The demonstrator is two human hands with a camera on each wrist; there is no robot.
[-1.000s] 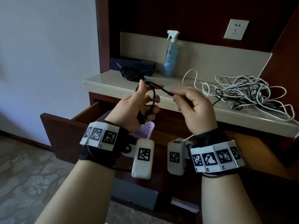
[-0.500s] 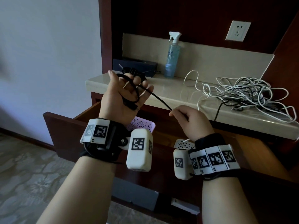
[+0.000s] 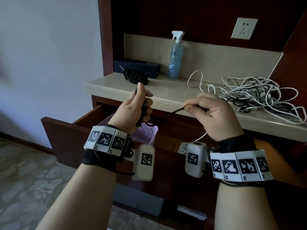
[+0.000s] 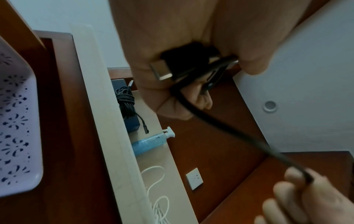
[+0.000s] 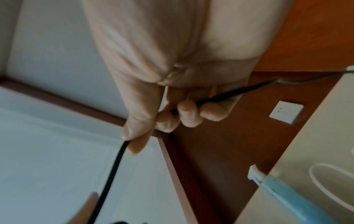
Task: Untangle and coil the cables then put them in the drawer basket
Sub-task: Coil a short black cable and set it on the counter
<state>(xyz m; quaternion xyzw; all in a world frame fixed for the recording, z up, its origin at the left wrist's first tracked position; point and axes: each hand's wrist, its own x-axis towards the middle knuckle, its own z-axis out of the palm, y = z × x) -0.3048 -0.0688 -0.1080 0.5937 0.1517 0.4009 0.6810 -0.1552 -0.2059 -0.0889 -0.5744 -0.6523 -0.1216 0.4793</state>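
Observation:
My left hand (image 3: 138, 108) grips a small coil of black cable (image 4: 193, 68), its USB plug (image 4: 160, 72) sticking out of the fist. From the coil the black cable (image 3: 176, 111) runs taut to my right hand (image 3: 201, 110), which pinches it between thumb and fingers (image 5: 134, 133). Both hands hover over the open drawer (image 3: 69, 130), where a lilac perforated basket (image 3: 146, 131) sits. A tangle of white and black cables (image 3: 259, 95) lies on the counter at the right. A bundled black cable (image 3: 134, 76) lies at the counter's back left.
A blue spray bottle (image 3: 176, 60) and a dark box (image 3: 137, 64) stand at the back of the stone counter (image 3: 116, 90). A wall socket (image 3: 244, 28) is above. The drawer front (image 3: 54, 135) juts toward me; patterned floor (image 3: 25, 180) lies to the left.
My left hand has closed round the coil and dropped lower. My right hand rose and moved right, pulling the black cable taut between the hands.

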